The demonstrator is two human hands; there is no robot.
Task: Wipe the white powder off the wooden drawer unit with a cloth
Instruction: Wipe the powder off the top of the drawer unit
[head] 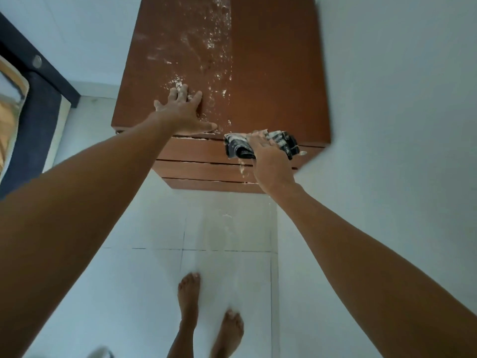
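White floor tiles [154, 280] surround the drawer unit [278, 73] (powder [214, 42] streaked on top): left hand [184, 112] flat, fingers spread; right hand [268, 156] grips the cloth [240, 146] at the front edge.

The floor [144, 293] is made of white tiles with thin dark joints. Two bare feet [206, 313] stand on it, one a little ahead of the other. A pale wall [387, 73] is on the right side. At the left edge there is a dark frame [38, 73], and beside it a mattress [10, 104].
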